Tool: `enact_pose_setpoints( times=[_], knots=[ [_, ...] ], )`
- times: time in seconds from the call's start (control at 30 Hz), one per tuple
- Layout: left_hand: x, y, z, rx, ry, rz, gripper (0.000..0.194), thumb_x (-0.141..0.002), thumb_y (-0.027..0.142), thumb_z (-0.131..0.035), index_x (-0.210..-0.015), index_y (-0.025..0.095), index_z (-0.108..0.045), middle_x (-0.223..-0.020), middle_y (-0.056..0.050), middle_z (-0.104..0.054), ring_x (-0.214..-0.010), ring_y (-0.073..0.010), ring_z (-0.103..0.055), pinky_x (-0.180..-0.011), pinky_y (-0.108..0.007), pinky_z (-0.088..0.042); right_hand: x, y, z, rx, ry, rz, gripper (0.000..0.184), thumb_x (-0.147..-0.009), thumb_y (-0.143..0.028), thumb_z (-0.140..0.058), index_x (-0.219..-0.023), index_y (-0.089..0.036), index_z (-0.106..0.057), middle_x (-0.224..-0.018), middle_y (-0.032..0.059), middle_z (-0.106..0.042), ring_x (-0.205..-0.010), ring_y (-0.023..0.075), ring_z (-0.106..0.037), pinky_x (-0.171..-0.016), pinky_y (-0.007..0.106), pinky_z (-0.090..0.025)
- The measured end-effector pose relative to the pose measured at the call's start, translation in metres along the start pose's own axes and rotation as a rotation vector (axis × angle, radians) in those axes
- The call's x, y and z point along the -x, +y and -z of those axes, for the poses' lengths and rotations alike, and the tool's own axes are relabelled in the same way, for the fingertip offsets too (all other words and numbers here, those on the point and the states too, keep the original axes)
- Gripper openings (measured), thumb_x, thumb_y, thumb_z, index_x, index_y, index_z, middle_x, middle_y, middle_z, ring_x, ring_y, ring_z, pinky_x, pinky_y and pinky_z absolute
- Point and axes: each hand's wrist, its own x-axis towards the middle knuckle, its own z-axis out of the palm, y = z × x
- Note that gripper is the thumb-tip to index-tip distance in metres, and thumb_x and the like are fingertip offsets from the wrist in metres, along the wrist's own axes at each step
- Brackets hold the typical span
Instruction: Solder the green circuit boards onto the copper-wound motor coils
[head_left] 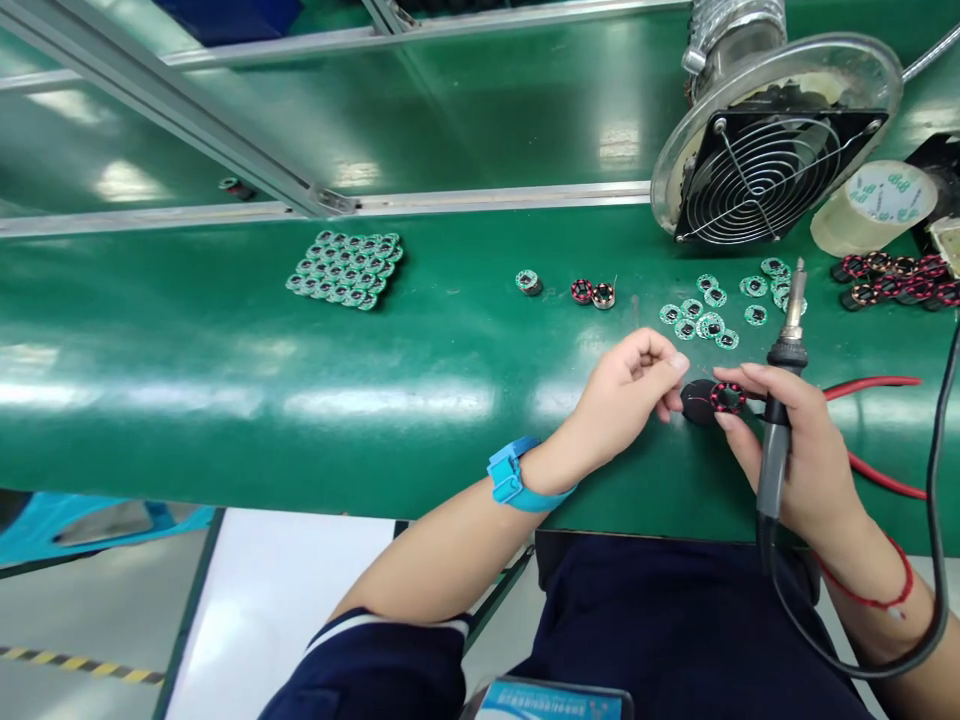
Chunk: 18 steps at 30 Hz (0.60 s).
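My right hand (814, 455) pinches a small wound motor stator (727, 398), black with red coils, between thumb and forefinger. A soldering iron (777, 440) also rests in that hand, tip pointing away from me and cable hanging toward my forearm. Close by on the left, my left hand (630, 395) is closed in a pinch; whatever it holds is too small to make out. Between the hands, a round black piece (697, 402) lies on the green bench (420, 350). Just beyond are loose round green circuit boards (710, 325).
A fan (757, 190) under a duct stands at the back right. Beside it are a tape roll (874, 208) and a stator pile (892, 282). Stacked boards (345, 268) sit left; two stators (592, 292) lie mid-bench. Red handles (889, 475) show behind my right hand.
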Motion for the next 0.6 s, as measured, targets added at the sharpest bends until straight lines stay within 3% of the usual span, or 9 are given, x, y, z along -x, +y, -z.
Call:
enact_pose_setpoints(
  times=[0.07,0.17,0.3,0.43,0.6],
  knots=[
    [-0.001,0.000,0.003,-0.061,0.032,-0.038,0.014,-0.086,0.028,-0.055,-0.084,0.016,-0.048,-0.067,0.004,-0.053,-0.057,-0.0051,-0.052,-0.051,-0.017,-0.043,0.000,0.002,0.003,0.019,-0.064,0.004,0.056,-0.083,-0.017,-0.065,-0.134,-0.028,-0.042,-0.117,0.0059,-0.066,-0.106,0.0223,-0.063,-0.086,0.039,-0.053],
    [-0.001,0.001,0.004,-0.264,-0.058,-0.094,0.013,-0.084,0.027,-0.058,-0.084,0.015,-0.055,-0.075,0.002,-0.053,-0.065,-0.0056,-0.049,-0.058,-0.019,-0.040,0.001,0.005,0.004,0.029,-0.138,0.014,0.051,-0.085,-0.018,-0.063,-0.132,-0.027,-0.044,-0.117,0.0065,-0.066,-0.101,0.0221,-0.065,-0.081,0.038,-0.055],
    [0.002,0.001,0.002,-0.458,-0.105,-0.108,0.018,-0.086,0.025,-0.056,-0.071,0.014,-0.054,-0.065,0.004,-0.047,-0.060,-0.0051,-0.040,-0.057,-0.020,-0.034,0.002,0.006,0.004,0.055,-0.151,0.027,0.044,-0.086,-0.019,-0.061,-0.128,-0.026,-0.047,-0.115,0.0065,-0.067,-0.097,0.0211,-0.067,-0.076,0.035,-0.056],
    [0.001,0.002,0.004,-0.404,-0.035,-0.051,0.019,-0.086,0.027,-0.053,-0.072,0.015,-0.051,-0.061,0.005,-0.045,-0.055,-0.0055,-0.039,-0.053,-0.021,-0.032,0.002,0.010,0.009,0.088,-0.139,-0.004,0.042,-0.088,-0.022,-0.060,-0.128,-0.027,-0.047,-0.115,0.0057,-0.067,-0.100,0.0197,-0.066,-0.080,0.034,-0.056],
    [-0.009,0.004,0.019,-0.371,0.154,-0.157,0.016,-0.085,0.025,-0.053,-0.072,0.016,-0.050,-0.062,0.003,-0.048,-0.057,-0.0063,-0.044,-0.055,-0.021,-0.035,-0.001,0.023,0.010,0.012,-0.143,-0.050,0.041,-0.088,-0.025,-0.061,-0.127,-0.028,-0.047,-0.118,0.0049,-0.065,-0.107,0.0206,-0.063,-0.090,0.038,-0.052]
  ],
)
